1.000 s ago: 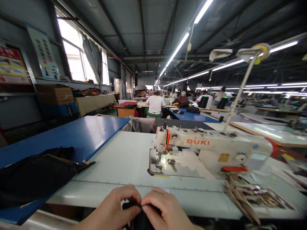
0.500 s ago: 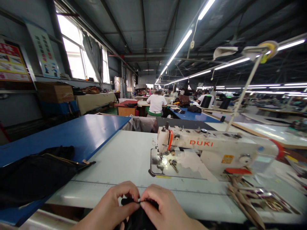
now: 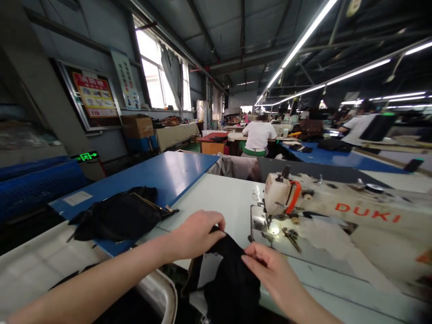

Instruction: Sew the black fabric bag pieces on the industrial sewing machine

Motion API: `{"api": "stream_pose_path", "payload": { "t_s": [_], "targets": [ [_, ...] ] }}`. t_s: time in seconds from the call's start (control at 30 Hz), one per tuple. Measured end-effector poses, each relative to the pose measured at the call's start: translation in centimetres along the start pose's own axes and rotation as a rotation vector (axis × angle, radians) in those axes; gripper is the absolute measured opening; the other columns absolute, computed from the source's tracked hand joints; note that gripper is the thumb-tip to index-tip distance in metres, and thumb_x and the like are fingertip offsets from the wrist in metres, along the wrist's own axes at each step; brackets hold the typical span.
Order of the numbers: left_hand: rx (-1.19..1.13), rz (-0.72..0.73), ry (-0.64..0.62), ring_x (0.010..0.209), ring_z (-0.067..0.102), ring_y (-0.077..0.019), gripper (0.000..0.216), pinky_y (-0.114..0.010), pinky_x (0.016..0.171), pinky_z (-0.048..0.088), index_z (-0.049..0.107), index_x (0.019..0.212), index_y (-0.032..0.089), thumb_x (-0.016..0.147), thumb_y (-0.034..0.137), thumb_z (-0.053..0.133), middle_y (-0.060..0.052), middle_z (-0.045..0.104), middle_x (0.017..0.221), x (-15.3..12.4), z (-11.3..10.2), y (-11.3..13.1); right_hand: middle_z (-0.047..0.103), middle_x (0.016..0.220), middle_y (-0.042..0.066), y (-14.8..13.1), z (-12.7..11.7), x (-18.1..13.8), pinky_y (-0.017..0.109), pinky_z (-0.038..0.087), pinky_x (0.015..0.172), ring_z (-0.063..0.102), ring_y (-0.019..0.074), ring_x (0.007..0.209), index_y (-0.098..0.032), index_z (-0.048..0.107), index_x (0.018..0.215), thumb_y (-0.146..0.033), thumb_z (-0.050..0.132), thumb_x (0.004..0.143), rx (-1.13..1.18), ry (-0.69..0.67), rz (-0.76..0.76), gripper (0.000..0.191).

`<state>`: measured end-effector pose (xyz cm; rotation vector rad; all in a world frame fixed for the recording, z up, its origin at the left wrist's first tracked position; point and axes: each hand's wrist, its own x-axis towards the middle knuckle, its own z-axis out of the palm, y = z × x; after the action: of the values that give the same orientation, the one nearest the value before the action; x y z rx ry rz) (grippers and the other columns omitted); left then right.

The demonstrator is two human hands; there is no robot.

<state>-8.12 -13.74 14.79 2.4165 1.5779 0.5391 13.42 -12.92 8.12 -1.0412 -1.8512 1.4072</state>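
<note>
A piece of black fabric (image 3: 232, 274) hangs between my hands over the near edge of the pale sewing table (image 3: 219, 193). My left hand (image 3: 200, 234) is closed on its upper left edge, thumb against fingers. The fingertips of my right hand (image 3: 265, 265) pinch the same edge further right. Light grey patches show on the cloth's left part, and its lower end runs out of view. To the right of my hands stands a white sewing machine (image 3: 337, 202) with its lamp lit over the needle plate.
A black zippered item (image 3: 118, 213) lies on the blue table (image 3: 162, 175) at the left. A white tub (image 3: 170, 288) is below my left forearm. Scissor-like metal tools (image 3: 292, 238) lie beside the needle. A person in a white top (image 3: 259, 137) sits further back.
My hands have moved apart and lifted, spreading the black fabric that was bunched between them. The view has swung left, bringing the white tub into sight.
</note>
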Motion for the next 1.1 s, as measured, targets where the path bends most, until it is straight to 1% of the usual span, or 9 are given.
{"api": "stream_pose_path", "payload": {
  "t_s": [0.2,0.3,0.37,0.43,0.57,0.67,0.83,0.97,1.1],
  "targets": [
    [0.644,0.285,0.001,0.081,0.055,-0.0202,0.009,-0.033,0.073,0.034,0.054,0.082,0.016,0.088,0.018,0.047,-0.005,0.059,0.08,3.2,-5.5,1.2,0.036,0.059,-0.007,-2.4,5.7,3.8,0.022,0.033,0.05,0.038,0.01,0.055,-0.021,0.042,0.069,-0.047,0.061,0.076,0.433,0.16,-0.12,0.033],
    [0.797,0.397,-0.004,0.081,0.055,-0.0208,0.01,-0.035,0.076,0.032,0.054,0.08,0.015,0.087,0.013,0.047,-0.006,0.059,0.078,6.3,-6.2,1.3,0.037,0.058,-0.008,-3.2,7.8,6.6,0.023,0.041,0.055,0.041,0.0087,0.054,-0.022,0.039,0.071,-0.049,0.066,0.07,0.822,0.131,-0.058,0.038],
    [0.822,0.452,-0.024,0.081,0.054,-0.0211,0.012,-0.036,0.078,0.032,0.055,0.079,0.015,0.086,0.011,0.047,-0.006,0.06,0.077,8.5,-4.0,0.4,0.041,0.059,-0.009,-2.0,8.0,7.9,0.023,0.045,0.058,0.045,0.0078,0.054,-0.022,0.038,0.07,-0.045,0.07,0.068,0.928,0.208,0.088,0.04],
    [0.769,0.501,-0.061,0.081,0.055,-0.0213,0.011,-0.038,0.082,0.032,0.056,0.08,0.014,0.086,0.01,0.047,-0.007,0.061,0.077,10.3,0.3,-1.2,0.043,0.057,-0.009,0.4,7.0,8.4,0.023,0.047,0.058,0.046,0.0068,0.051,-0.022,0.038,0.068,-0.039,0.071,0.068,0.918,0.295,0.271,0.038],
    [0.458,0.416,-0.105,0.088,0.055,-0.0199,0.003,-0.038,0.091,0.03,0.055,0.086,0.016,0.085,0.018,0.054,-0.005,0.062,0.088,12.3,9.9,-3.6,0.048,0.052,-0.007,5.3,3.0,6.5,0.022,0.047,0.052,0.051,0.0077,0.046,-0.021,0.039,0.064,-0.029,0.071,0.07,0.847,0.362,0.466,0.033],
    [0.25,0.353,-0.07,0.092,0.054,-0.0185,0.004,-0.036,0.094,0.029,0.054,0.085,0.018,0.086,0.021,0.054,-0.003,0.061,0.091,13.0,14.1,-3.5,0.058,0.059,-0.002,6.9,-0.3,4.5,0.025,0.049,0.054,0.061,0.0126,0.054,-0.019,0.046,0.068,-0.026,0.071,0.071,0.8,0.358,0.523,0.026],
    [0.117,0.367,-0.079,0.092,0.052,-0.0179,0.006,-0.034,0.093,0.03,0.056,0.083,0.019,0.084,0.024,0.057,-0.001,0.059,0.09,14.0,15.0,-2.5,0.067,0.07,0.005,7.1,-3.3,3.2,0.023,0.048,0.052,0.068,0.0167,0.063,-0.018,0.051,0.077,-0.031,0.06,0.08,0.522,0.209,0.56,0.016],
    [0.102,0.37,-0.085,0.091,0.052,-0.0175,0.002,-0.033,0.091,0.031,0.056,0.081,0.019,0.083,0.02,0.057,-0.001,0.059,0.088,14.2,14.9,-2.4,0.066,0.067,0.004,7.4,-4.1,3.4,0.023,0.044,0.047,0.064,0.0151,0.053,-0.018,0.05,0.076,-0.03,0.046,0.086,0.161,0.062,0.483,0.016],
    [0.103,0.378,-0.079,0.09,0.052,-0.0173,0.002,-0.033,0.091,0.031,0.056,0.08,0.019,0.082,0.018,0.057,0.0,0.059,0.087,14.4,15.1,-2.3,0.06,0.062,-0.001,7.9,-5.3,3.2,0.026,0.042,0.051,0.057,0.0133,0.05,-0.018,0.052,0.071,-0.016,0.049,0.081,-0.042,0.096,0.382,0.011]
  ]
}}
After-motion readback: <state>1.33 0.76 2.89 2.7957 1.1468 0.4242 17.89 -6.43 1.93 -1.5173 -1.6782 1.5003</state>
